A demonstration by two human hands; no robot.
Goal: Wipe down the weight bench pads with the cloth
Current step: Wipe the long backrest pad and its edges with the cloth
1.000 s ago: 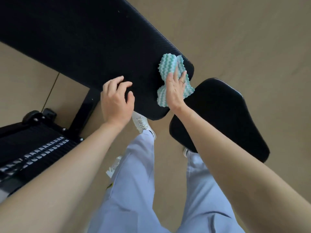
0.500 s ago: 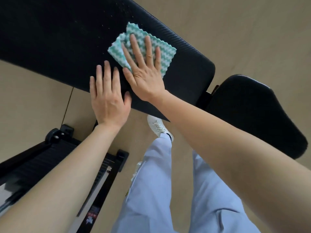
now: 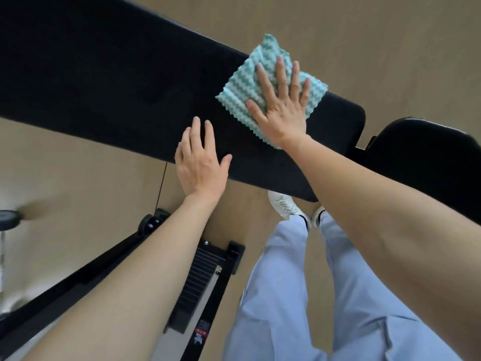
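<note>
My right hand [image 3: 282, 110] lies flat, fingers spread, pressing the teal-and-white zigzag cloth [image 3: 243, 92] onto the far edge of the long black bench pad [image 3: 117, 82]. My left hand [image 3: 200, 162] rests open, palm down, on the pad's near edge. The seat pad [image 3: 426, 157] sits just beyond the long pad's end.
</note>
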